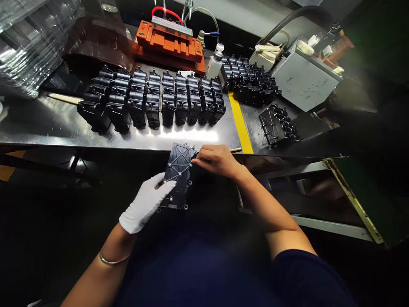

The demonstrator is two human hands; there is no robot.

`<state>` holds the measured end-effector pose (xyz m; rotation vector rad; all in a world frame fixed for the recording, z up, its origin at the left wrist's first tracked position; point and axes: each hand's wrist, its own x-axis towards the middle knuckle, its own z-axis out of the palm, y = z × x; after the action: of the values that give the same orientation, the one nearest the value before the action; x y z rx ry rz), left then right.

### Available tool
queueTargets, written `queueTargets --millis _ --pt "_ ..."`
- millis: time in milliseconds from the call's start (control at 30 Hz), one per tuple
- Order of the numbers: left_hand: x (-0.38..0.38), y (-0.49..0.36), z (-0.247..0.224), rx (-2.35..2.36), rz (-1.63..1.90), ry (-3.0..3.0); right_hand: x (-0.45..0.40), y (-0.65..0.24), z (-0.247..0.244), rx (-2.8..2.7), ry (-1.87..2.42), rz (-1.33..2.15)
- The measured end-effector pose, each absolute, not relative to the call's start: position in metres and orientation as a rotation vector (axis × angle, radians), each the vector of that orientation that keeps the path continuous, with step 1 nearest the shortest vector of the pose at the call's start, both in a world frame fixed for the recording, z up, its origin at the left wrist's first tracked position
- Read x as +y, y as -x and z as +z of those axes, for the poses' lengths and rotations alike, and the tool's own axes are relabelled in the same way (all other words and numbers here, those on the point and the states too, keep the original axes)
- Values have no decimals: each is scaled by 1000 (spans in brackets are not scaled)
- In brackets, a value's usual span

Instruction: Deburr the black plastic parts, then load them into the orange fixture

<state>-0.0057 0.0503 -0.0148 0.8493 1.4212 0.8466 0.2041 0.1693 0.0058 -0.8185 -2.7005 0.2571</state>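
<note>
My left hand [147, 199], in a white glove, grips a flat black moulded plastic part [179, 167] by its left side, thumb across the face. Raised crossing ribs and small round bosses cover that face, and ring-shaped lugs stick out along its edge. The part is held tilted in front of the bench edge. My bare right hand [219, 160] is at the part's upper right edge with its fingers curled and pinched together. Whatever sits between those fingertips is too small or hidden to make out.
On the metal bench [28, 123] stands a row of black plastic parts [153, 98]. More black parts [252, 79] lie beyond the yellow tape [240, 123]. Behind are an orange fixture [171, 42], a white bottle [214, 62] and a grey box [303, 79]. Plastic-wrapped goods [35, 47] are at left.
</note>
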Motion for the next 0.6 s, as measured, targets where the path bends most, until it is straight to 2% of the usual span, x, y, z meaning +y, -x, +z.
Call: queueTargets --millis 467,600 --pt "50 8 -20 1364 850 -815 168 -206 3 -2656 807 292" --pt "51 6 -18 1376 860 -801 168 -204 1 -2629 840 195"
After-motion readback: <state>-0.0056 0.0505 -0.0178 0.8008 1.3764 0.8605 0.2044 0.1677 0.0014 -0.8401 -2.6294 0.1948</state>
